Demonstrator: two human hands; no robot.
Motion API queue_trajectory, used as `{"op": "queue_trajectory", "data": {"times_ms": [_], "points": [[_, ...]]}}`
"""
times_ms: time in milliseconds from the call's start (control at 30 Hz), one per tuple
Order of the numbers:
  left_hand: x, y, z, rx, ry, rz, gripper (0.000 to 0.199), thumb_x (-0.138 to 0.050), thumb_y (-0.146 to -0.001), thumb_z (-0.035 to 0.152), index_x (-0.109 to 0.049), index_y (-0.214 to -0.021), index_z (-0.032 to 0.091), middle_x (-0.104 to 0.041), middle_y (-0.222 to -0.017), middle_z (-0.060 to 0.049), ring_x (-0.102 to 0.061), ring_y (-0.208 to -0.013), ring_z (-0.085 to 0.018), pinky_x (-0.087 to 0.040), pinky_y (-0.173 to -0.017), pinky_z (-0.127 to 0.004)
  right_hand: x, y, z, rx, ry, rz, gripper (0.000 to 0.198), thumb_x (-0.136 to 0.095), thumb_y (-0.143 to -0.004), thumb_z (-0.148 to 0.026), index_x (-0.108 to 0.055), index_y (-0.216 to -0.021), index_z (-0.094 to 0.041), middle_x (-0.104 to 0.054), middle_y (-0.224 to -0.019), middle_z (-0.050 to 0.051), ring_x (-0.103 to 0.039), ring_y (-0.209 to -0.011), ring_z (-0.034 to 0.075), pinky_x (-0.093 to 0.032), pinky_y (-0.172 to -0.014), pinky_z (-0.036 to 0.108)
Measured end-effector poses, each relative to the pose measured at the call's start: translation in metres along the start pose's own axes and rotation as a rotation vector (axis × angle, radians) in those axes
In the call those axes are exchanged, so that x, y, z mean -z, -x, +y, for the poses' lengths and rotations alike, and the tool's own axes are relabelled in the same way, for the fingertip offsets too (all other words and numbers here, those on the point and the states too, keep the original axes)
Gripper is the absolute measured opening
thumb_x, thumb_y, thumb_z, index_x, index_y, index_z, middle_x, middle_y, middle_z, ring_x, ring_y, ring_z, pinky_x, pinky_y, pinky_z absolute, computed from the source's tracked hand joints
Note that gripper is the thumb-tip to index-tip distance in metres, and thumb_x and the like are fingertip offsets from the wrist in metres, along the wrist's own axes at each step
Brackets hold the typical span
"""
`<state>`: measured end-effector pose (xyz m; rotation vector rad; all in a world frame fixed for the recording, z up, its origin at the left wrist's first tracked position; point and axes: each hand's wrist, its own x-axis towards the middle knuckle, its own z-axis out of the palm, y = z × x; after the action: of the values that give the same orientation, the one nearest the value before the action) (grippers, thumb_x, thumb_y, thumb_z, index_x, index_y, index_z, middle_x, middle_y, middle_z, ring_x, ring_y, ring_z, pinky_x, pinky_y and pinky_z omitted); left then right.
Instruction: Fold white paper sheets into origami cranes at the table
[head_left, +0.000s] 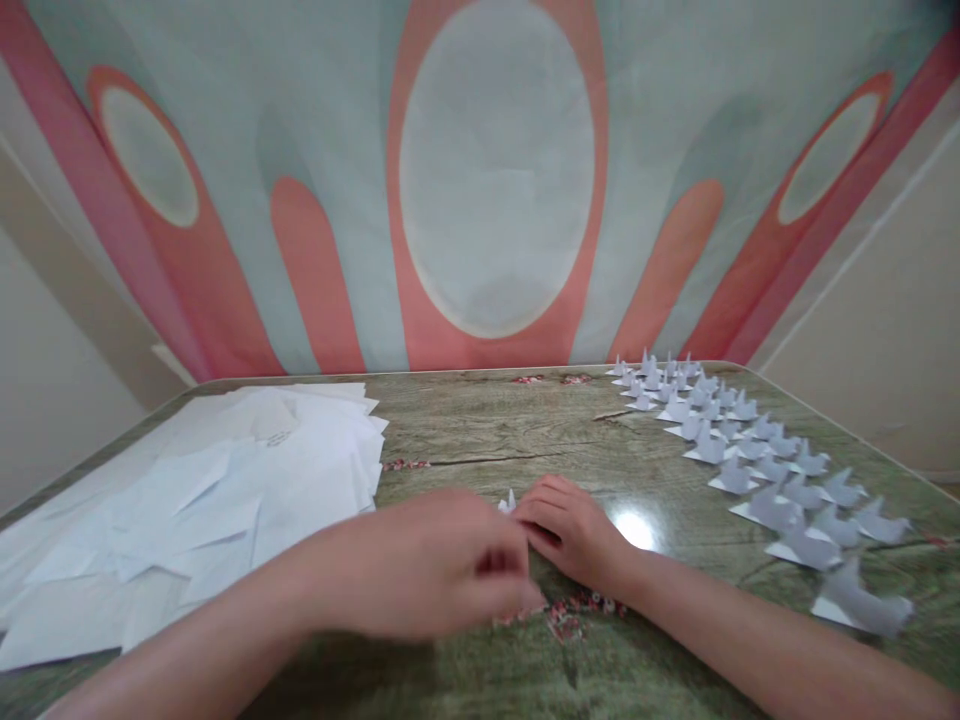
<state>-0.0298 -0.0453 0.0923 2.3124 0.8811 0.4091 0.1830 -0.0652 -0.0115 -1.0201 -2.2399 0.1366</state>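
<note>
Near the middle of the table, a small piece of white folded paper point(507, 503) shows only its pointed tip; the rest is hidden behind my left hand. My left hand point(442, 565), blurred by motion, is curled in front of the paper with thumb and fingers drawn together; what they grip, if anything, cannot be made out. My right hand point(566, 530) rests on the tabletop just to the right, its bent fingers closed at the folded paper's edge. The two hands nearly meet at their fingertips.
Loose white paper sheets point(315, 470) lie overlapping in a wide pile on the left. Several folded white paper birds point(769, 505) stand in rows along the right side. The wood-patterned table point(465, 420) ends at a wall hanging point(495, 160) with pink shapes.
</note>
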Motion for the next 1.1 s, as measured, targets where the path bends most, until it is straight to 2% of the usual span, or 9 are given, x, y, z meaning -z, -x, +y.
{"op": "queue_trajectory", "data": {"times_ms": [67, 100, 133, 200, 300, 433, 667, 867, 1100], "points": [[0.003, -0.022, -0.005, 0.015, -0.04, -0.004, 0.014, -0.055, -0.079, 0.031, -0.06, -0.083, 0.019, -0.061, -0.08, 0.0, -0.055, -0.069, -0.014, -0.046, -0.063, -0.024, 0.0, 0.0, 0.0, -0.001, 0.003, 0.011, 0.013, -0.049, -0.085, -0.018, -0.061, -0.09, -0.021, -0.063, -0.081, 0.004, -0.053, -0.08, 0.017, -0.043, -0.07, 0.032], [0.001, -0.032, -0.01, 0.026, -0.059, 0.033, 0.013, -0.054, -0.078, 0.028, -0.058, -0.085, 0.017, -0.061, -0.081, -0.001, -0.055, -0.072, -0.015, -0.046, -0.065, -0.025, 0.0, 0.0, 0.001, 0.002, 0.006, 0.016, 0.013, -0.049, -0.085, -0.017, -0.061, -0.089, -0.02, -0.062, -0.081, 0.004, -0.053, -0.079, 0.017, -0.043, -0.069, 0.031], [-0.002, -0.04, -0.015, 0.036, -0.067, 0.085, 0.016, -0.055, -0.077, 0.026, -0.056, -0.09, 0.017, -0.06, -0.087, -0.002, -0.055, -0.077, -0.016, -0.045, -0.069, -0.027, 0.0, 0.0, 0.001, 0.006, 0.008, 0.019, 0.014, -0.048, -0.085, -0.016, -0.061, -0.088, -0.02, -0.062, -0.081, 0.004, -0.053, -0.078, 0.017, -0.043, -0.069, 0.031], [-0.013, -0.049, -0.027, 0.059, -0.056, 0.068, 0.019, -0.054, -0.075, 0.023, -0.054, -0.093, 0.016, -0.059, -0.086, -0.003, -0.055, -0.075, -0.015, -0.045, -0.068, -0.027, 0.0, 0.0, 0.001, 0.01, 0.004, 0.015, 0.015, -0.048, -0.084, -0.014, -0.061, -0.087, -0.021, -0.062, -0.08, 0.004, -0.052, -0.078, 0.017, -0.042, -0.069, 0.031], [-0.028, -0.046, -0.038, 0.044, -0.053, 0.009, 0.02, -0.053, -0.073, 0.02, -0.053, -0.092, 0.017, -0.058, -0.089, -0.002, -0.054, -0.076, -0.015, -0.044, -0.067, -0.027, 0.001, -0.001, 0.001, -0.012, -0.013, -0.002, 0.016, -0.048, -0.083, -0.013, -0.061, -0.088, -0.02, -0.061, -0.08, 0.004, -0.051, -0.078, 0.018, -0.042, -0.069, 0.032], [-0.036, -0.035, -0.039, 0.044, -0.028, -0.033, 0.021, -0.053, -0.072, 0.022, -0.053, -0.092, 0.018, -0.058, -0.088, -0.002, -0.053, -0.078, -0.016, -0.044, -0.07, -0.028, 0.003, -0.002, -0.001, -0.063, -0.036, 0.008, 0.014, -0.048, -0.081, -0.011, -0.059, -0.083, -0.02, -0.059, -0.078, 0.004, -0.05, -0.077, 0.018, -0.04, -0.068, 0.032], [-0.045, -0.028, -0.037, -0.024, -0.033, 0.072, 0.029, -0.06, -0.067, 0.02, -0.049, -0.094, 0.018, -0.052, -0.093, -0.003, -0.05, -0.084, -0.017, -0.044, -0.075, -0.03, 0.005, -0.001, -0.004, -0.133, -0.08, 0.021, 0.011, -0.051, -0.077, -0.011, -0.055, -0.082, -0.019, -0.059, -0.077, 0.003, -0.049, -0.077, 0.018, -0.04, -0.069, 0.032], [-0.051, -0.028, -0.042, -0.077, 0.144, 0.059, 0.032, -0.061, -0.066, 0.012, -0.047, -0.094, 0.018, -0.051, -0.1, -0.004, -0.053, -0.084, -0.015, -0.046, -0.075, -0.03, 0.004, -0.002, -0.003, -0.142, -0.083, -0.028, 0.018, -0.053, -0.076, -0.01, -0.057, -0.091, -0.019, -0.059, -0.084, 0.004, -0.05, -0.082, 0.019, -0.04, -0.073, 0.033], [-0.067, -0.035, -0.061, 0.037, 0.432, 0.101, 0.024, -0.053, -0.074, 0.008, -0.044, -0.094, 0.018, -0.057, -0.094, -0.003, -0.059, -0.075, -0.012, -0.049, -0.068, -0.026, 0.001, -0.001, 0.002, -0.131, -0.085, -0.031, 0.012, -0.055, -0.08, -0.016, -0.06, -0.09, -0.02, -0.058, -0.084, 0.004, -0.05, -0.081, 0.018, -0.039, -0.072, 0.033]]}}
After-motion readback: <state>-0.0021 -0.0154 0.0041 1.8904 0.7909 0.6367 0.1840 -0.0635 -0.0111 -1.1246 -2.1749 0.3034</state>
